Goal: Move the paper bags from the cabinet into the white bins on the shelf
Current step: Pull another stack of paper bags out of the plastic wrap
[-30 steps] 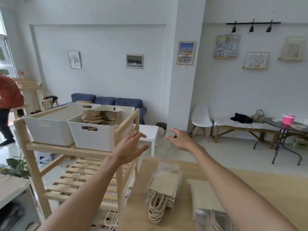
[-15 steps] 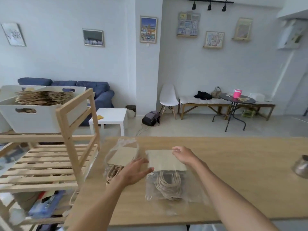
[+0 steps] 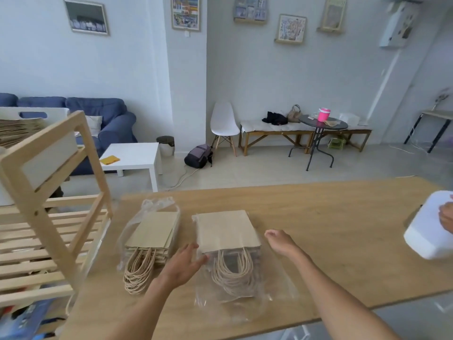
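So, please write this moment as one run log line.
phase: reaching | left hand: open, at right bag stack | right hand: open, beside it | left bag stack: untouched

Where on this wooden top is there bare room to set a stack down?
The wooden top is bare between the right stack of bags and the white container. It is crowded near the shelf: left stack, both hands.

One stack of paper bags (image 3: 228, 229) lies between the left hand (image 3: 182, 266) and right hand (image 3: 282, 242); another stack (image 3: 153, 233) lies left of both.
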Tool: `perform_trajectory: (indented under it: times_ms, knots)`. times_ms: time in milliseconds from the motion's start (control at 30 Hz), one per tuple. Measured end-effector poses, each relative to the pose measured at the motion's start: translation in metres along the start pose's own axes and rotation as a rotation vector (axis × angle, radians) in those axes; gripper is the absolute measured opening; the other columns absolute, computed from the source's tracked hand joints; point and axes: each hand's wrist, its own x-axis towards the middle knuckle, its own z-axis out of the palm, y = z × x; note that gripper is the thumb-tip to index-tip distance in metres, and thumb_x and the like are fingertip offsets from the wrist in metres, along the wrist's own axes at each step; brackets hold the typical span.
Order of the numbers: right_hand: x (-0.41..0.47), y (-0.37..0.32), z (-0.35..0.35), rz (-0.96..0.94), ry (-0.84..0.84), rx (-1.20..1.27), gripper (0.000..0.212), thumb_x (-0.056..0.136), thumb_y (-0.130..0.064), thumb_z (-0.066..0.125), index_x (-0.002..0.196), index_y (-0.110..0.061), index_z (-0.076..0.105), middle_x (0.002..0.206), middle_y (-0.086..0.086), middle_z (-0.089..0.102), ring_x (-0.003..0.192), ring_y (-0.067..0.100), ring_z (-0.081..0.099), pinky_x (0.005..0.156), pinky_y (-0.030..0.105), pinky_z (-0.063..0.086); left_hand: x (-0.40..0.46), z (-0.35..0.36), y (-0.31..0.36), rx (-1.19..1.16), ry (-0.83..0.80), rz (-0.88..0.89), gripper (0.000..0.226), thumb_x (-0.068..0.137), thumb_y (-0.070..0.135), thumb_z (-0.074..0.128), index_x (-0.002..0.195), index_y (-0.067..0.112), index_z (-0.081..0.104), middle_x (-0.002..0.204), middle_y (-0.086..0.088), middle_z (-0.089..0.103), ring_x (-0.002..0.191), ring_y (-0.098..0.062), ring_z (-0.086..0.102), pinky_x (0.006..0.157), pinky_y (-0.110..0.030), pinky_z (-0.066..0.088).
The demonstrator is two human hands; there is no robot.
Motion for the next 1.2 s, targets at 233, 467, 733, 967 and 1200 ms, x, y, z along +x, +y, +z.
perform_trajectory:
  times_ms: [233, 467, 733, 967, 1200]
  knots:
    - [0.034, 0.014, 0.014, 0.116, -0.007, 0.059, 0.047, 0.105, -0.034, 0.038, 0.13, -0.003, 0.063, 0.137, 0.016, 0.061, 0.127, 0.03, 0.055, 0.102, 0.033, 0.042, 0.031, 0.019, -0.005, -0.263, -0.034, -0.153, 0.079, 0.097, 0.061, 0.049, 0.148, 0.002, 0.039, 0.15, -0.016, 0.05, 0.14, -0.033, 0.045, 0.116, -0.044, 0.034]
    - [0.07, 0.023, 0.022, 0.162, -0.092, 0.1, 0.041, 0.098, -0.008, 0.043, 0.129, -0.01, 0.07, 0.127, 0.007, 0.068, 0.126, 0.027, 0.059, 0.099, 0.03, 0.047, 0.053, 0.03, -0.01, -0.432, -0.079, -0.274, 0.081, 0.094, 0.063, 0.052, 0.15, 0.006, 0.037, 0.149, -0.015, 0.051, 0.135, -0.033, 0.049, 0.116, -0.045, 0.035]
    - [0.098, 0.019, 0.016, 0.125, -0.297, 0.467, 0.037, 0.097, -0.026, 0.063, 0.131, -0.012, 0.066, 0.127, 0.007, 0.07, 0.121, 0.022, 0.06, 0.102, 0.036, 0.04, 0.076, 0.027, -0.005, -0.563, -0.107, -0.321, 0.08, 0.089, 0.06, 0.062, 0.144, 0.005, 0.046, 0.137, -0.012, 0.061, 0.12, -0.028, 0.061, 0.106, -0.041, 0.05]
    - [0.102, -0.004, 0.018, 0.178, -0.507, 0.374, 0.046, 0.098, -0.043, 0.063, 0.129, -0.009, 0.059, 0.12, 0.001, 0.068, 0.096, 0.007, 0.062, 0.069, 0.023, 0.047, 0.089, 0.026, -0.001, -0.632, -0.108, -0.378, 0.071, 0.092, 0.057, 0.061, 0.14, 0.004, 0.053, 0.132, -0.013, 0.065, 0.117, -0.028, 0.064, 0.106, -0.041, 0.049]
    - [0.113, -0.038, 0.035, 0.257, -0.527, 0.154, 0.044, 0.096, -0.034, 0.057, 0.13, -0.006, 0.056, 0.136, 0.012, 0.06, 0.125, 0.026, 0.058, 0.107, 0.037, 0.049, 0.088, 0.03, -0.004, -0.64, -0.094, -0.394, 0.074, 0.089, 0.061, 0.062, 0.14, 0.007, 0.054, 0.129, -0.009, 0.066, 0.113, -0.025, 0.065, 0.102, -0.036, 0.051]
